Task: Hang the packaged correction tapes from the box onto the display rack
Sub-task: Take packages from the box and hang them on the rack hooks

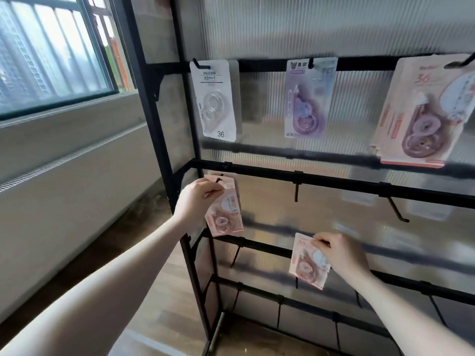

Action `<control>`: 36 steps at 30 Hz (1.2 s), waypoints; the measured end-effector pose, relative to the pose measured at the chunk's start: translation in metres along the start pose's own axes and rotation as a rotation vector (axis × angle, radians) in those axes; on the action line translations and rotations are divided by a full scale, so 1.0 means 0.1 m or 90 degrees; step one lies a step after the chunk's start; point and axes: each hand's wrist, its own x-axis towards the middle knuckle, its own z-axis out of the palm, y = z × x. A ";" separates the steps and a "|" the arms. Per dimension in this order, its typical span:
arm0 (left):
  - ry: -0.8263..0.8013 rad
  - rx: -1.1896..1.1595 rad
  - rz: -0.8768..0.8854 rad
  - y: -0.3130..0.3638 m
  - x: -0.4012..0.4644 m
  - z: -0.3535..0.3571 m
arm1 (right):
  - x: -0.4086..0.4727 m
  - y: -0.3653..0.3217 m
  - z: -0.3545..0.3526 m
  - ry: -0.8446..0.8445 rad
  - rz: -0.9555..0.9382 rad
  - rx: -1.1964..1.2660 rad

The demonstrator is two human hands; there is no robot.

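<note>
Packs light, stiff card with slick blister fronts. Left hand (196, 199) pinches pink pack (225, 211) near its hang hole, centre-left at a rack (334, 179) hook. Right hand (339, 253) pinches second pack (308, 263), lower centre. Grip the top edge; card may tear.

A black metal display rack (334, 179) with horizontal bars and hooks stands upright before a ribbed translucent panel. Three packaged correction tapes hang from its top bar: a white pack (216, 100) at left, a purple pack (308, 97) in the middle, a large pink pack (421, 111) at right. A small pink pack (226, 214) sits at the second bar's leftmost hook; another pink pack (307, 263) is lower, tilted.
</note>
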 end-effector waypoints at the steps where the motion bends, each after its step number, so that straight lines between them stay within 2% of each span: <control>1: 0.002 -0.003 0.004 -0.02 0.04 0.00 | 0.02 -0.01 0.01 0.005 0.004 0.008; 14: -0.012 0.010 0.075 -0.25 0.25 -0.01 | 0.12 -0.14 0.14 0.007 0.014 0.023; 18: 0.004 -0.027 0.056 -0.28 0.32 -0.03 | 0.14 -0.17 0.20 -0.008 0.017 0.024; 33: -0.143 -0.161 0.021 -0.45 0.46 -0.03 | 0.16 -0.13 0.29 -0.033 0.024 0.021; 36: -0.147 -0.168 0.017 -0.45 0.46 -0.03 | 0.16 -0.10 0.32 -0.036 0.025 0.014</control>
